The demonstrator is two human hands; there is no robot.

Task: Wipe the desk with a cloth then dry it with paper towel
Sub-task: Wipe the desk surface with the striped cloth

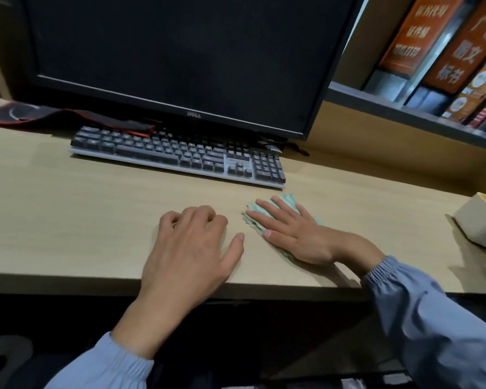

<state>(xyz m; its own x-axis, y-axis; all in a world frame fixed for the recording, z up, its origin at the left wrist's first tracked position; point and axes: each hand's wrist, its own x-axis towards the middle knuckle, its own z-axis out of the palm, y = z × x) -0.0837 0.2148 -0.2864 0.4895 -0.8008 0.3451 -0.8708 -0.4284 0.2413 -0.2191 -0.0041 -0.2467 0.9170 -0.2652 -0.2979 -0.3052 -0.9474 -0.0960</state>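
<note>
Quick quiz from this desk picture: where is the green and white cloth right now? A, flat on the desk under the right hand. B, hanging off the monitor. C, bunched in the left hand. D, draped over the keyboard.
A: the right hand lies with straight fingers on the cloth, pressing it flat to the desk, while the left hand rests on bare wood.

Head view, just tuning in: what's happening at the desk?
A person is on the wiping step. The right hand presses flat on a green striped cloth on the desk, just in front of the keyboard's right end. The left hand rests on bare desk beside it, fingers loosely curled, holding nothing. Drying has not started.
</note>
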